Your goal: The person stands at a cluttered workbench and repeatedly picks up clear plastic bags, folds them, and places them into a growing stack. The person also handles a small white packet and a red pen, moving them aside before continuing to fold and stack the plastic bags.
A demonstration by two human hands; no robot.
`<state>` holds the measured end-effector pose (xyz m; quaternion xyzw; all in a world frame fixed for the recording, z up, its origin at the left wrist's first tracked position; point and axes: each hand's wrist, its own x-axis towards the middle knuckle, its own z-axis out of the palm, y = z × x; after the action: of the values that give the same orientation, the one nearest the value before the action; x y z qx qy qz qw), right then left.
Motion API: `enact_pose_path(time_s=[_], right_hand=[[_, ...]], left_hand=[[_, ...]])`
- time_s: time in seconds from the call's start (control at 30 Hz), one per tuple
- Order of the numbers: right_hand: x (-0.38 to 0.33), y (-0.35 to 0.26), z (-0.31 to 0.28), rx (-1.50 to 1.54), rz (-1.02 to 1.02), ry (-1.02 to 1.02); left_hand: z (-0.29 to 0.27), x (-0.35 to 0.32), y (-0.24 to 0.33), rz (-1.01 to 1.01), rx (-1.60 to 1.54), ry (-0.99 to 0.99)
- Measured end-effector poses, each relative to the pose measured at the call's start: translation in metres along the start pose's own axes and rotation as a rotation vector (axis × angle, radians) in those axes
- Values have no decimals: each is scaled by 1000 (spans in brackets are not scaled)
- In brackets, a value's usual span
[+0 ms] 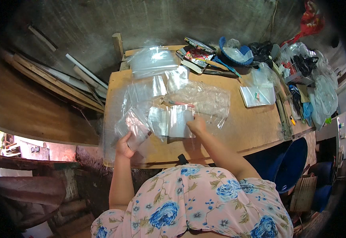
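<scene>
My left hand (125, 145) is closed on a bundle of clear plastic bags (134, 126), held tilted above the left part of the wooden table (141, 154). My right hand (197, 125) pinches the right edge of a flat stack of clear plastic bags (179, 122) in front of me. Between and behind the hands lie more loose clear plastic sheets (198, 95). A thin pinkish-red object (182, 104) rests on them; its kind is hard to make out.
A larger pile of clear plastic (154, 62) lies at the back left. Behind it to the right are a blue basket (236, 54), books and tools. Another plastic stack (257, 96) sits at the right. Blue barrels (286, 166) stand by the front right edge, wooden planks (54, 85) at left.
</scene>
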<state>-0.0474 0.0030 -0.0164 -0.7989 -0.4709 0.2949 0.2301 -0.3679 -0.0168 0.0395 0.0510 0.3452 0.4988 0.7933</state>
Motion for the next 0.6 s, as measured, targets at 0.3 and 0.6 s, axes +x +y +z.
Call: enact_pose_path(time_s=[0.3, 0.6], right_hand=[[-15, -22, 10, 100, 62, -85], [-17, -34, -58, 307, 101, -70]], left_hand=[[-15, 38, -40, -132, 115, 32], [-30, 45, -41, -123, 3, 10]])
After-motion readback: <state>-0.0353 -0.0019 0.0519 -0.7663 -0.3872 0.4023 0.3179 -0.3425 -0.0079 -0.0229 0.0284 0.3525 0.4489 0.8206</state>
